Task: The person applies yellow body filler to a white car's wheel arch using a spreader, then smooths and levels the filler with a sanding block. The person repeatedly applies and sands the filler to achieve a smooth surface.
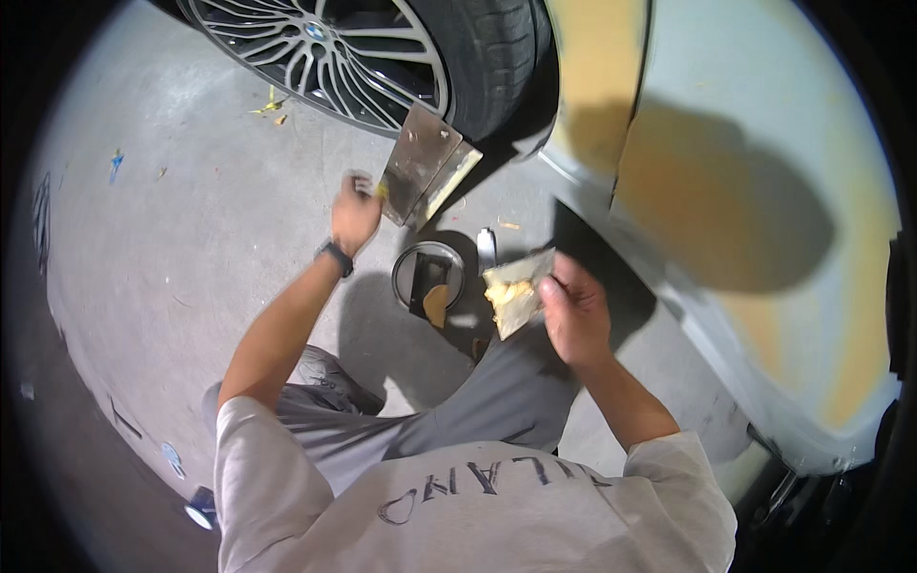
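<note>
My right hand [577, 313] is closed on a flat, pale grey putty spreader [518, 307], thumb on top. A lump of creamy yellow filler [508, 292] sits on its blade. To the left, my left hand [355, 215] is blurred, its fingers seemingly curled; a hold cannot be made out. Its thumb side meets the edge of a brown board [416, 158], with a yellow spot at that place. Pale yellow residue runs along the board's right edge. Between my hands, a round, metal-rimmed tin [460, 277] stands on the floor, with a dark flat piece and a tan piece [436, 306] over it.
A car wheel [320, 57] with its tyre [492, 67] rises at the top. Car body panels [745, 220], patched yellow and pale blue-grey, fill the right. A small white object [487, 250] lies beside the tin. Scraps [270, 102] dot the concrete floor [191, 239].
</note>
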The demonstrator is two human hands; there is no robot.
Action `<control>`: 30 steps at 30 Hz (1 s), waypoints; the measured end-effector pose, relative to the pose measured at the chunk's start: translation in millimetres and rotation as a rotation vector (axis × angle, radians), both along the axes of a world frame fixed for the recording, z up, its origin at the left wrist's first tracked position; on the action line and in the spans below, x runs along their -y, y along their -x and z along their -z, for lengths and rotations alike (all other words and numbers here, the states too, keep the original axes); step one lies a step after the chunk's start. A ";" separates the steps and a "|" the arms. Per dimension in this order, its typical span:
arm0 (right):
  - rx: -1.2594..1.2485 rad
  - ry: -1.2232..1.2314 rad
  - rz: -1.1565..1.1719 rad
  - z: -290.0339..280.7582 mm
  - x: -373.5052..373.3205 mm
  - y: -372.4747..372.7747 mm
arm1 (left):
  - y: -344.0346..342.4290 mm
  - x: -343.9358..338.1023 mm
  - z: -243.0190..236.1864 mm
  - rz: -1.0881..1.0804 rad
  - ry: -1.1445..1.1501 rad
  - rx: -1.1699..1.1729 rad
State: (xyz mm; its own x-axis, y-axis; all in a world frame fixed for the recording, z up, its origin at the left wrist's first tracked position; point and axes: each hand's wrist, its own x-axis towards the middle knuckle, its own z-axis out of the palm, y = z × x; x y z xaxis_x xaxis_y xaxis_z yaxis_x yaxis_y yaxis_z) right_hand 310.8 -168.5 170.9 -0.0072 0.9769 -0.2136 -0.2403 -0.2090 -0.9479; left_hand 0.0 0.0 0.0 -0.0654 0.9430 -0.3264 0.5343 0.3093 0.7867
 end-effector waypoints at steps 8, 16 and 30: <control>0.068 0.140 0.443 -34.9 28.7 61.0 | 13.8 164.8 80.9 -0.070 0.912 0.512; 0.274 0.184 0.660 -87.9 83.8 118.9 | -4.1 170.3 78.7 -0.097 0.805 0.595; 0.524 0.007 0.630 -95.5 119.2 163.5 | 30.9 119.4 -13.1 0.470 0.730 0.587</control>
State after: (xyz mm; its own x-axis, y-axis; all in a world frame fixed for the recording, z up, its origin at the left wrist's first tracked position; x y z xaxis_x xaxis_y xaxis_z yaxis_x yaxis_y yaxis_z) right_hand 147.3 -287.7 266.4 0.6452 0.7628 -0.0429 0.1593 -0.1892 -0.9689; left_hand -30.9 -119.4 13.1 0.6089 0.3935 -0.6887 0.3187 0.6737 0.6668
